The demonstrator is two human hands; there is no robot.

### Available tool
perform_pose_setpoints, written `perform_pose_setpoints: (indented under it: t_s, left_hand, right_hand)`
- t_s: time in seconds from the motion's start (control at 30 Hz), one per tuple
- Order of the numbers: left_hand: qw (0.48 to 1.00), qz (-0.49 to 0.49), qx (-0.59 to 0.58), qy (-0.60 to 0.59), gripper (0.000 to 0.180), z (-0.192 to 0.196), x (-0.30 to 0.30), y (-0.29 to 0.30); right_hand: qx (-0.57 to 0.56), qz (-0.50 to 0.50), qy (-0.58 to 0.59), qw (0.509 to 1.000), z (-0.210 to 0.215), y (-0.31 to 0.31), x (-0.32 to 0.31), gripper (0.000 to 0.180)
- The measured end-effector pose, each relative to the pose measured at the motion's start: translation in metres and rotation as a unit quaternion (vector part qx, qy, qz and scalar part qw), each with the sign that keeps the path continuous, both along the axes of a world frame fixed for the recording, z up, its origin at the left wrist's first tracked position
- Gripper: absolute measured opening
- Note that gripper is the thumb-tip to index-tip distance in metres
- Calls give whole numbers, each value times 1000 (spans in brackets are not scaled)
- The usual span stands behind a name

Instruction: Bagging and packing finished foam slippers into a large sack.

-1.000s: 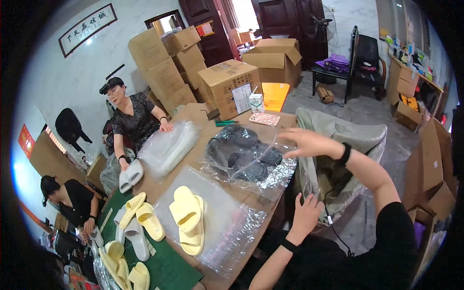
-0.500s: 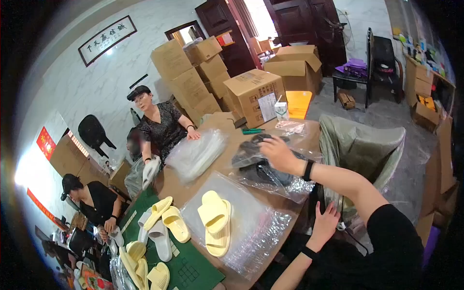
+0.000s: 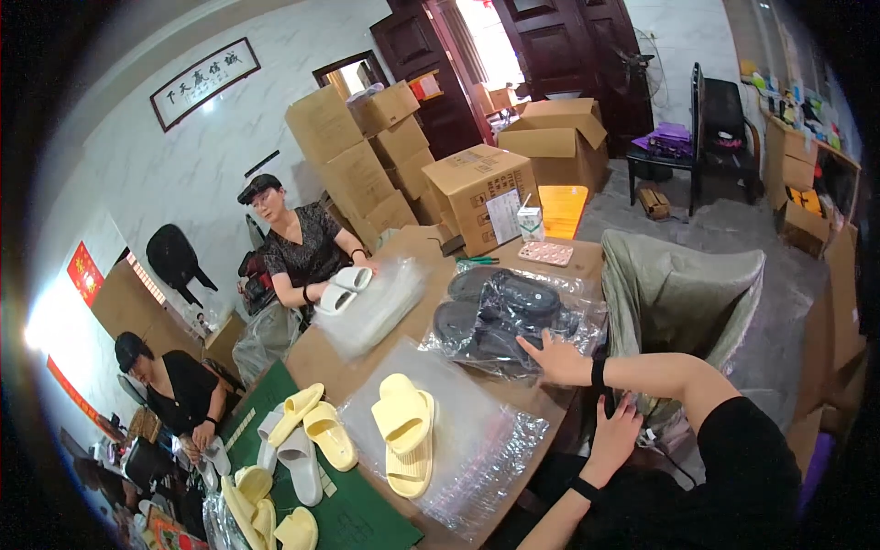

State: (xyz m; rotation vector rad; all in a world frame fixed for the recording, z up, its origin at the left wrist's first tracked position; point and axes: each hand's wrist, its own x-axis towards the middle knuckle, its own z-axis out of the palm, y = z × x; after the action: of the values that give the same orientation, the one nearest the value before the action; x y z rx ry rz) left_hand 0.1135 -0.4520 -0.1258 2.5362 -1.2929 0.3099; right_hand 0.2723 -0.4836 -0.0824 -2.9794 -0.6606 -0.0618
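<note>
A clear plastic bag (image 3: 582, 321) holding dark slippers (image 3: 504, 307) lies on the brown table. My right hand (image 3: 559, 359) rests at its near edge, fingers stretched out and touching the plastic. Lower down, beside the table edge, my left hand (image 3: 616, 431) has its fingers apart and holds nothing that I can see. Closer to me, a pair of yellow slippers (image 3: 408, 435) lies on a stack of clear plastic bags (image 3: 481, 440).
More yellow slippers (image 3: 330, 437) and grey slippers (image 3: 299, 466) lie on a green mat (image 3: 353, 513). Across the table a person (image 3: 307, 243) holds white slippers (image 3: 344, 289) over more bags. A carton (image 3: 481, 197), drink box (image 3: 530, 223) and pink phone (image 3: 547, 253) stand or lie beyond. A covered bin (image 3: 678, 284) is right.
My right hand has come down and nearer from above the bagged slippers, which now lie flatter. My left hand has barely moved. The person opposite now holds white slippers over the bags.
</note>
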Motion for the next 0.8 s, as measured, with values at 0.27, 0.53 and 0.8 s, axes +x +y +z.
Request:
perform_pose_setpoints:
  t_s: [0.27,0.53,0.8]
  left_hand:
    - [999,12,-20,-23,14,-3,1,2]
    - [999,40,24,-13,10,2,-1,2]
    - [993,104,37,-46,7,21,4,5]
  right_hand:
    - [101,99,-3,990,8,-14,15,32]
    - [610,115,-73,781,136,-67,9,28]
    - [765,-106,-75,631,163,-229,-59,23]
